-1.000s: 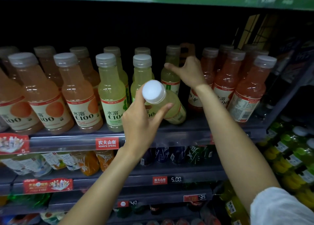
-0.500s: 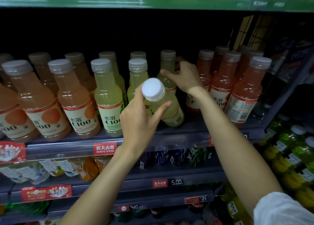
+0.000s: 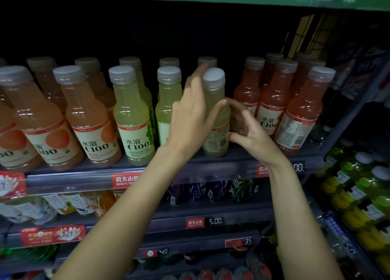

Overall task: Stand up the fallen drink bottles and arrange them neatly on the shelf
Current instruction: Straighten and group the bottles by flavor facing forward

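I have the pale yellow-green bottle (image 3: 215, 119) upright on the shelf (image 3: 238, 156), standing in the gap between the green row on the left and the red-orange row on the right. Its base looks to be down on the shelf board near the front lip, its grey cap (image 3: 213, 77) level with its neighbours' caps. So the step in hand, as I read it, is the settling of this one bottle: it is stood up, and I am steadying and squaring it.

My left hand (image 3: 191, 119) is wrapped loosely against the bottle's left side, thumb crossing the front of the body, forefinger reaching up beside the neck; that grip is grasping the bottle, though lightly. My right hand (image 3: 245, 129) sits just to the right of the bottle, fingers curved towards its side. I cannot tell whether they press on it or only hover close, so I call that grip released.

The label faces partly away, showing small print instead of the brand face that the green bottle (image 3: 132, 119) to the left shows. Next move, I judge: twist the bottle so the brand faces out, nudge it into line with the front green bottles, then let go slowly so it does not tip against the red-orange bottle (image 3: 272, 102) beside it
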`<state>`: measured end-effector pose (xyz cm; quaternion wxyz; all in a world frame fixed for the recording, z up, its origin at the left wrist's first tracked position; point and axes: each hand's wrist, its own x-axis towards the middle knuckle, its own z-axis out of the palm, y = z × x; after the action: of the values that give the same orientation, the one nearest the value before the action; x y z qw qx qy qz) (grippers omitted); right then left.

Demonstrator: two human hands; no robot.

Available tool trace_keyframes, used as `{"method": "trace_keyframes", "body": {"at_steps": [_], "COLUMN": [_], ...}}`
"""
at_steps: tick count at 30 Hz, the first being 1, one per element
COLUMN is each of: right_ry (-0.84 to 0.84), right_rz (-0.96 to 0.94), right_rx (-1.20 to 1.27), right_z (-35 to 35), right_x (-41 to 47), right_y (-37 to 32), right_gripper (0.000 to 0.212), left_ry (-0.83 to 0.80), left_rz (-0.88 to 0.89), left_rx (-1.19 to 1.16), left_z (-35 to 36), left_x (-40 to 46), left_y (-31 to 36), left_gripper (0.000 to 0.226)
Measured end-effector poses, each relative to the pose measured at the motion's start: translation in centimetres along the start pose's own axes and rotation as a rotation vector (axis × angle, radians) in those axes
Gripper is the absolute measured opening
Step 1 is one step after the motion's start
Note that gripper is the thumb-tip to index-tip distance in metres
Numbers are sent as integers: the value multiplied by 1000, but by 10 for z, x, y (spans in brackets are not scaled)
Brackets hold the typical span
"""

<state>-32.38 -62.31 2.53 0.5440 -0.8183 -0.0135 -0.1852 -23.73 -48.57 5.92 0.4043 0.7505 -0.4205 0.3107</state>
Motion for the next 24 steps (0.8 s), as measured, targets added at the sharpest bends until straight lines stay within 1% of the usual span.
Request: {"method": "trace_keyframes", "body": {"at_steps": [2, 4, 5, 6, 8, 10, 12, 14, 16, 19, 21, 24], "right_ry": [20, 13, 9, 16, 94, 259, 442, 535, 501, 408, 396, 405], "right_rz": [16, 50, 60, 69, 104, 139, 144, 148, 130, 90, 81, 83], "right_rx": [-16, -37, -70, -124, -203, -199, -243, -359, -386, -353, -337, -309], "right_z": [-3, -10, -11, -12, -7, 5, 22, 35, 40, 40, 43, 48], "right_x": [1, 3, 5, 8, 13, 15, 16, 15, 13, 7, 5, 5], "right_y": [4, 6, 6, 6, 7, 7, 7, 9, 13, 16, 14, 12], "right_gripper": [71, 74, 75, 75, 76, 79, 84, 88, 88, 87, 84, 81], "left_ry": [-91, -225, -276, -292, -245, -192, -149, -44, 101, 248, 273, 251], "left_rz": [-14, -37, -49, -54, -60, -54, -26, 30, 92, 95, 52, -13], "left_rx": [-116, -272, -325, -330, -243, -187, -168, -161, -106, 48, 109, 123], "left_z": [1, 0, 0, 0, 2, 5, 4, 0, -7, -13, -16, -17], "left_x": [5, 10, 11, 11, 8, 1, -6, -15, -24, -33, -37, -42], "left_y": [-3, -5, -5, -4, -3, -5, -8, -13, -19, -33, -39, -43], "left_gripper": [67, 71, 72, 73, 71, 67, 55, 39, 30, 30, 37, 50]}}
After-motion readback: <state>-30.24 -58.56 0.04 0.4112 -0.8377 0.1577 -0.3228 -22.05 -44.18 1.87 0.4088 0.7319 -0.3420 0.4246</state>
